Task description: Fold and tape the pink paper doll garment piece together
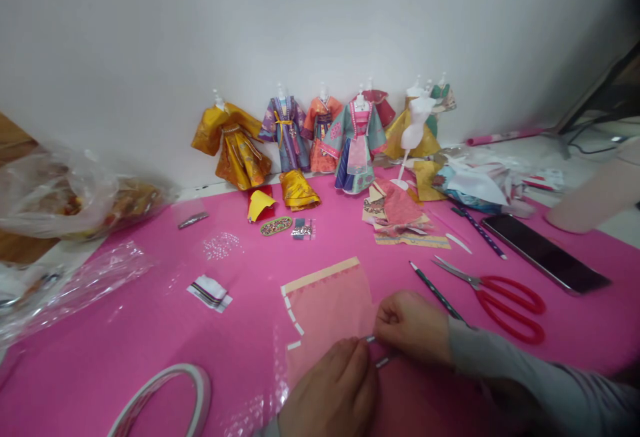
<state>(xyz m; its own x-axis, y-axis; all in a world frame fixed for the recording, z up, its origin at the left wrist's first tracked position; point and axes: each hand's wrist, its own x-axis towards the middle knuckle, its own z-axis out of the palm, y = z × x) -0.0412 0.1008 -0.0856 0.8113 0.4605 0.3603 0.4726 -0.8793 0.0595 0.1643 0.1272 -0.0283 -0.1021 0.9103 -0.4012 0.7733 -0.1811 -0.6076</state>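
A pink fabric piece (327, 307) with a beige band along its far edge lies flat in front of me. Short white tape strips (289, 308) line its left edge. My left hand (333, 390) presses down on its near right part, fingers bunched at the edge. Close by, my right hand (413, 327) is closed in a pinch at the end of a short white tape strip (371, 339) between both hands. Another white strip (383, 362) shows just below. The fingertips of both hands are partly hidden.
Red-handled scissors (510, 300), a dark pencil (435, 288) and a phone (547, 252) lie to the right. A tape roll (200, 397) is at the front left. Fabric scraps (400, 207) and several dressed doll forms (357, 134) are at the back. A pink cup (595, 190) stands far right.
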